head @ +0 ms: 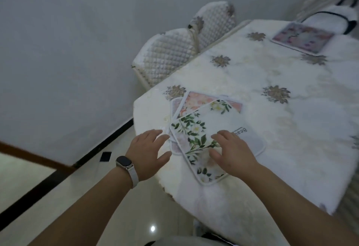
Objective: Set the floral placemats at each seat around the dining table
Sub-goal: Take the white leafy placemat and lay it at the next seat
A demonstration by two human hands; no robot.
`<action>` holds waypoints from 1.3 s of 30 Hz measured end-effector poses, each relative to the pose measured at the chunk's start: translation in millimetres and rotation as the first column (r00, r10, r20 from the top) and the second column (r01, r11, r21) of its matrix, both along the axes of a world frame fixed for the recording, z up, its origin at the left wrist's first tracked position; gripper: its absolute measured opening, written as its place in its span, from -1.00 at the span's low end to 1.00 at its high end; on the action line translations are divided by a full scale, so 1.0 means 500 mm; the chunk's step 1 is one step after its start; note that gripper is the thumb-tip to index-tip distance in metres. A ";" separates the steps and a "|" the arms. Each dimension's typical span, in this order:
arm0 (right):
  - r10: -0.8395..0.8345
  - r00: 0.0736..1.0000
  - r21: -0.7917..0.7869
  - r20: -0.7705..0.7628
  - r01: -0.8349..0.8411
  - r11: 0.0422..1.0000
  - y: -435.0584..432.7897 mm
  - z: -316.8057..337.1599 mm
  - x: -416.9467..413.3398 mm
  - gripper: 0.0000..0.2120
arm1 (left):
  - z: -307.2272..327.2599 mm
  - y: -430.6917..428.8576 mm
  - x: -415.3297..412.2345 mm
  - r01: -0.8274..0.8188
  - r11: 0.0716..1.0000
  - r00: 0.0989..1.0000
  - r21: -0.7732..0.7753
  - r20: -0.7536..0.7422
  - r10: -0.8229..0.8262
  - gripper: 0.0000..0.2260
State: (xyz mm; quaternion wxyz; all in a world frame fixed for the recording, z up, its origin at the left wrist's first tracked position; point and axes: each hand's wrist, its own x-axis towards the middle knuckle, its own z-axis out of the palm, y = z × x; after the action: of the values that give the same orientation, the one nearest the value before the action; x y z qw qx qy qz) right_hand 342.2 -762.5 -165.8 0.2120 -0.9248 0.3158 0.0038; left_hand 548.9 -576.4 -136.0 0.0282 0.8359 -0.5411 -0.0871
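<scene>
Placemats (206, 129) lie fanned, topmost long axis running diagonally.

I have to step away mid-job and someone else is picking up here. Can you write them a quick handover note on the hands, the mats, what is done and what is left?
Left hand: open, fingers spread, at the left edge of the pile, holding nothing.
Right hand: open, resting on the top placemat, the white one with green leaves.
Pile: that mat lies askew over a pink placemat and at least one more, at the near corner of the table.
Done: one pink placemat at the far end is laid out.
Left: deal out the piled mats to the remaining seats, including the two quilted chairs on the left side.
</scene>
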 end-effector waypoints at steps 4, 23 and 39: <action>-0.144 0.989 0.042 -0.026 0.145 0.988 -0.026 -0.022 -0.037 -0.51 | -0.013 -0.105 0.019 0.136 0.990 0.991 0.042 -0.010 -0.136 -0.41; -0.659 0.673 0.005 -0.334 0.701 0.713 0.015 -0.111 0.067 -0.53 | -0.190 -0.432 0.243 0.769 0.626 0.638 0.128 -0.085 -0.766 -0.48; -0.942 0.164 0.287 -0.294 0.955 0.077 0.052 -0.182 0.127 -0.55 | -0.272 -0.488 0.269 0.679 0.731 0.709 0.070 -0.322 -0.627 -0.62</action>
State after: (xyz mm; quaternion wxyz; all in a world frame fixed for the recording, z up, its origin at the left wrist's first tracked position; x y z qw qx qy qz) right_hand 405.6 -736.4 -257.0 0.3467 -0.4301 0.8319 -0.0533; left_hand 683.6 -820.3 -272.2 -0.0063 0.5673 -0.7825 -0.2565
